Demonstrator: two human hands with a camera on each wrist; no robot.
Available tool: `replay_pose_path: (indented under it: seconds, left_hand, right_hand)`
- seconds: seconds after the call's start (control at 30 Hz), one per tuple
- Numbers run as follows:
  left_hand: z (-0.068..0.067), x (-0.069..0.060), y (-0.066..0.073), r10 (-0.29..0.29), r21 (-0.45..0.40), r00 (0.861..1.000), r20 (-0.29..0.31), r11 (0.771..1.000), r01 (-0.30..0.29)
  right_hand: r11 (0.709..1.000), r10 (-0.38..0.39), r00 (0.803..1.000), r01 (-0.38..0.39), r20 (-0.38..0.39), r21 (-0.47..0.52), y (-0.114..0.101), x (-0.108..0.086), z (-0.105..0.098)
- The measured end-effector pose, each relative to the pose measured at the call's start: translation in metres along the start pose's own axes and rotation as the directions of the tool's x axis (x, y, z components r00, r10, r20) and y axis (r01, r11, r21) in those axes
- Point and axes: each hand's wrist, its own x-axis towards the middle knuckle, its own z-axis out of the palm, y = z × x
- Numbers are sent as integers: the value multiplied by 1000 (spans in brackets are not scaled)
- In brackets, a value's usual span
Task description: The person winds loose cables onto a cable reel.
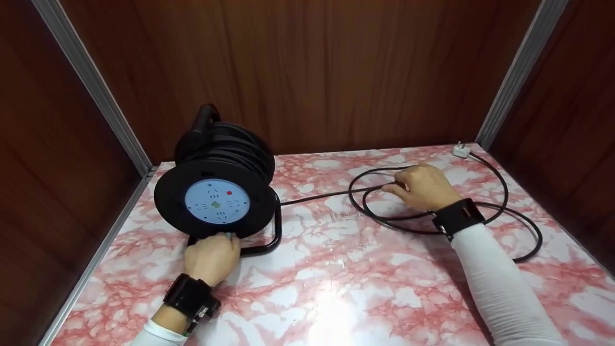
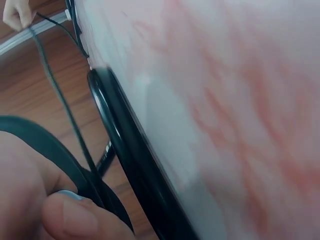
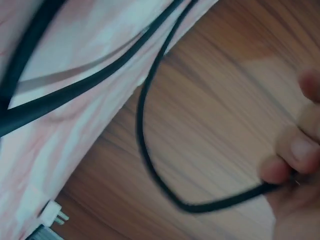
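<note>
A black cable reel (image 1: 166, 192) with a pale blue socket face (image 1: 204, 211) stands on its tube frame (image 1: 277, 226) at the left. At the lower rim of the reel, my left hand (image 1: 211, 257) pinches a small knob (image 2: 70, 194); only a pale blue bit of it shows between finger and thumb. My right hand (image 1: 425, 185) is off to the right with its fingers curled round the black cable (image 1: 317, 196), which runs from the reel to this hand. Loose loops of the cable (image 3: 143, 115) hang and lie about the right hand.
The cable ends in a white plug (image 1: 461, 151), pins up, at the table's far right corner. A red and white marbled tabletop (image 1: 312, 288) lies beneath everything. Brown wood-grain panels (image 1: 336, 72) with metal corner strips stand behind and at both sides.
</note>
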Motion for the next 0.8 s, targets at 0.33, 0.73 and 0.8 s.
replay_pose_path:
  seconds: [0.33, 0.73, 0.8]
  left_hand:
    - [-12, 4, -23, -90, -81, 986, 142, 991, 102]
    - [-22, 2, -41, -149, -71, 972, 179, 984, 164]
    - [-25, 2, -45, -155, -71, 973, 173, 983, 169]
  right_hand:
    - [990, -142, 977, 139, -159, -27, -1, 4, 4]
    - [994, -20, 995, 10, 99, 105, -11, 6, 9]
    - [993, 16, 988, -34, 154, 115, -11, 7, 9]
